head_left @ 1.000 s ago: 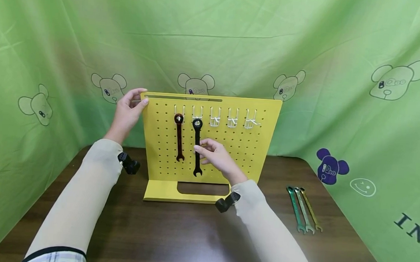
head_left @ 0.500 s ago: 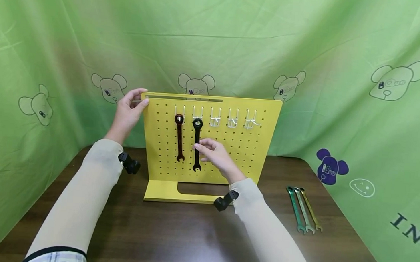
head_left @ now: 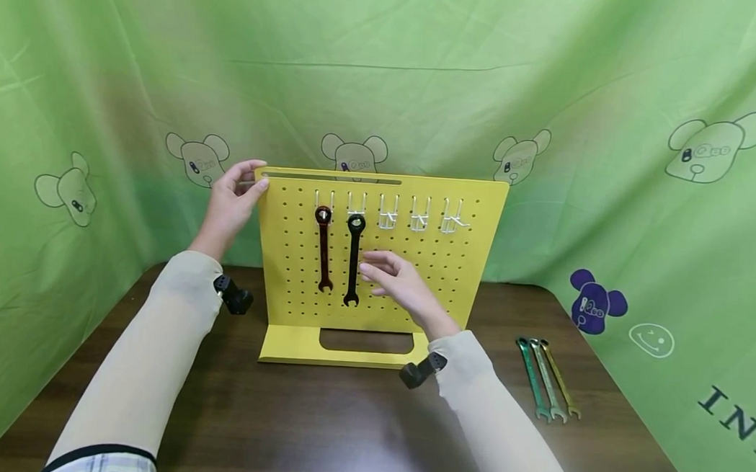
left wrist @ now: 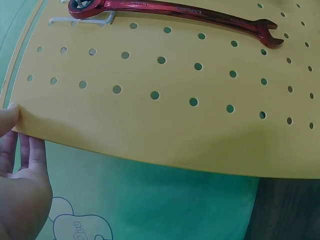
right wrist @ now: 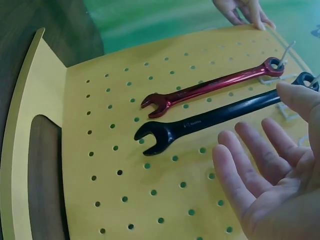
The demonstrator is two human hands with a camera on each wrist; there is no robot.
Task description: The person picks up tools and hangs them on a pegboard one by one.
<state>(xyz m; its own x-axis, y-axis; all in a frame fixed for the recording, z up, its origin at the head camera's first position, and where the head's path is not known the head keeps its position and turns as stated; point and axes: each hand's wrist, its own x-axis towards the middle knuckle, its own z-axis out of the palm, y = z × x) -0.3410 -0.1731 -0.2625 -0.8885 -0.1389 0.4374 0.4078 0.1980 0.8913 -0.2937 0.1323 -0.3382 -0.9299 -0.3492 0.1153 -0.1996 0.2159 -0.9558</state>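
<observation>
A yellow pegboard (head_left: 374, 304) stands upright on the table. My left hand (head_left: 229, 202) pinches its upper left corner between thumb and fingers, which the left wrist view shows as well. From the leftmost white hook hangs a red combination wrench (head_left: 324, 254), open end down. Beside it a black combination wrench (head_left: 353, 263) hangs by its ring on the second hook. Just right of the black wrench is my right hand (head_left: 401, 281), its fingers loosely bent and holding nothing. In the right wrist view the thumb and fingers (right wrist: 255, 165) are spread apart near the black wrench (right wrist: 215, 116).
Three more wrenches, green (head_left: 534, 379), silver (head_left: 547, 380) and yellow (head_left: 560, 378), lie side by side on the table (head_left: 314, 427) at the right. Bare white hooks (head_left: 420, 215) stick out from the pegboard's right half. A green curtain (head_left: 388, 63) surrounds the table.
My right hand has let go of the black wrench and moved slightly right. The wrench's lower end has settled a little higher and straighter. My left hand has stayed on the corner.
</observation>
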